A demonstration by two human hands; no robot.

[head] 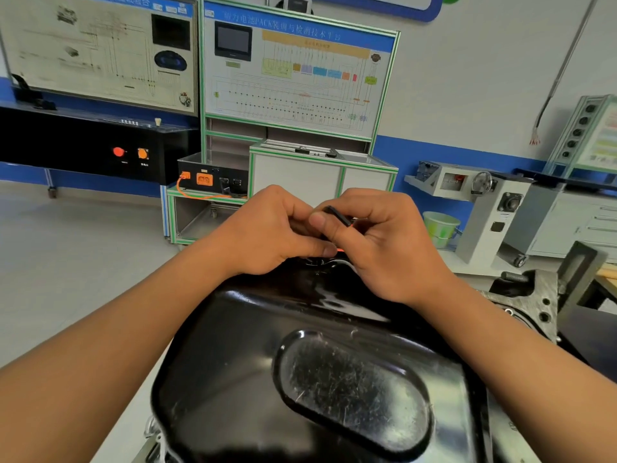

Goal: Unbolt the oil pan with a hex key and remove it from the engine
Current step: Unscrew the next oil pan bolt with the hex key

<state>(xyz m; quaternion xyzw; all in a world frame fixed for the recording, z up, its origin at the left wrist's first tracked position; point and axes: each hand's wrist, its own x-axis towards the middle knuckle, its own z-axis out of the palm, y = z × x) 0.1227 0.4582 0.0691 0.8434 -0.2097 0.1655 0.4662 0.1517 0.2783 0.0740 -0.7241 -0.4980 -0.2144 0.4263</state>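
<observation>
A glossy black oil pan [253,355] with a scratched oval bulge fills the lower middle of the view, sitting on the engine. Both hands meet over its far edge. My right hand [380,248] pinches a black hex key [339,216] between thumb and fingers, its bent end sticking up. My left hand [270,232] has its fingers curled against the key's lower part, right beside the right thumb. The key's tip and the bolt under it are hidden by the fingers.
Grey engine metal with bolt holes [537,305] shows at the right of the pan. Behind stand a green-framed training board [297,71], a black console [100,145], a grey machine stand [494,215] and a green bucket [440,228].
</observation>
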